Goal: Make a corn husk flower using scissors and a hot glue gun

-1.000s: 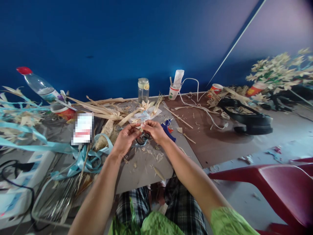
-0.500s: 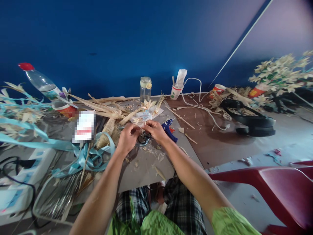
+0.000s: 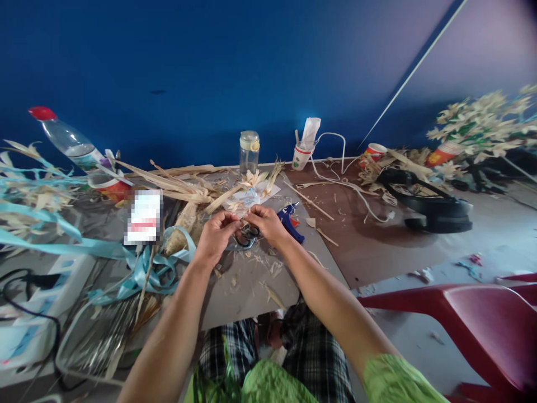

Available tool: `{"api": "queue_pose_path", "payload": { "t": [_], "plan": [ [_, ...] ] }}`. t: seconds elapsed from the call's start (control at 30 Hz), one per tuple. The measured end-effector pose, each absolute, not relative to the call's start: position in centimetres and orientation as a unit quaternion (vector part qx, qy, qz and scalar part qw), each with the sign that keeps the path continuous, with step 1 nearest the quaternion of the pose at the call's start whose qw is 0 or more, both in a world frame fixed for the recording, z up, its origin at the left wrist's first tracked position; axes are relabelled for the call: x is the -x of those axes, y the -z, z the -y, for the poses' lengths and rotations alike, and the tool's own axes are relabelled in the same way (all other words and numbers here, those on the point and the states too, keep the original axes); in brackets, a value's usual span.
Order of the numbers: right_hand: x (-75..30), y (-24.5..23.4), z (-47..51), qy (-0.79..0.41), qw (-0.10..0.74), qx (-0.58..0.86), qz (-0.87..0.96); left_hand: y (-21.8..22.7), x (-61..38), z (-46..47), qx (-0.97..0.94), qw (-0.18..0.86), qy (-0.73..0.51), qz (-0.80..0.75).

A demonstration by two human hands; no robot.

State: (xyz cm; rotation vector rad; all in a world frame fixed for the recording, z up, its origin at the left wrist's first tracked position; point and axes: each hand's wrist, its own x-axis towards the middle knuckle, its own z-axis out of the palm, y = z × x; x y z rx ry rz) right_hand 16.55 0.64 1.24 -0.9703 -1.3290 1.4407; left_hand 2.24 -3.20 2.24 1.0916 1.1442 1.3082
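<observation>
My left hand (image 3: 218, 235) and my right hand (image 3: 265, 223) meet over the middle of the work board, fingertips pinched close together. Whatever lies between the fingers is too small to make out. Just below them rest scissors (image 3: 251, 238) with dark handles, partly covered by my hands. Beyond my fingertips a pale husk flower (image 3: 255, 179) lies near a white sheet (image 3: 272, 192). A blue glue gun (image 3: 289, 223) lies right beside my right hand. To the left of my left hand are a corn husk bundle (image 3: 180, 229) and light blue ribbon (image 3: 157, 271).
At the back stand a lidded clear bottle (image 3: 249, 154) and a paper cup (image 3: 301, 158). A phone (image 3: 144, 218), a power strip (image 3: 62, 291) and a tilted plastic bottle (image 3: 71, 140) are on the left. Rightward lie a black headset-like object (image 3: 440, 215) and a red chair (image 3: 482, 324).
My left hand has turned a little, its thumb now stretched toward the right hand's fingertips. My right hand stays nearly in place.
</observation>
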Motion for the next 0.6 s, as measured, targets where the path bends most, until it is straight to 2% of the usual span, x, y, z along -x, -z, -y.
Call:
{"api": "queue_pose_path", "payload": {
  "t": [0.2, 0.6],
  "plan": [
    [-16.72, -1.19, -0.77, -0.579, 0.465, 0.398, 0.538, -2.03, -2.11, 3.17, -0.431, 0.559, -0.548, -0.448],
    [-16.51, -1.04, -0.64, -0.581, 0.458, 0.392, 0.547, -2.14, -2.53, 3.03, -0.465, 0.448, -0.581, -0.496]
  ]
}}
